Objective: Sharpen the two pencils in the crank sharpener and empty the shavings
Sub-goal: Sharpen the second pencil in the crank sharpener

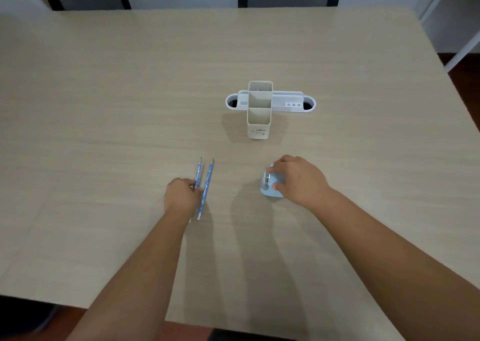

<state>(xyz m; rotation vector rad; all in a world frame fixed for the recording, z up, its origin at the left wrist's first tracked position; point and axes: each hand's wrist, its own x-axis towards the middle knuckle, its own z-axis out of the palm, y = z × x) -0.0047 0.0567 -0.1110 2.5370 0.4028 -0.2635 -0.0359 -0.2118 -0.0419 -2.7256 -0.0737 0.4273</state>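
Left hand (181,195) pinches the left pencil (198,173) mid-shaft, fingers closed on it; the second pencil (207,187) lies just beside it on the table (104,107), untouched. Right hand (298,182) clasps the blue crank sharpener (267,185), standing near the front edge. Step in hand, as judged: lift one pencil only. Best done by drawing it clear of its neighbour, point kept forward, sharpener pinned firm. Count: two pencils, one sharpener, one beige holder (259,112), one white organiser (288,103) behind it
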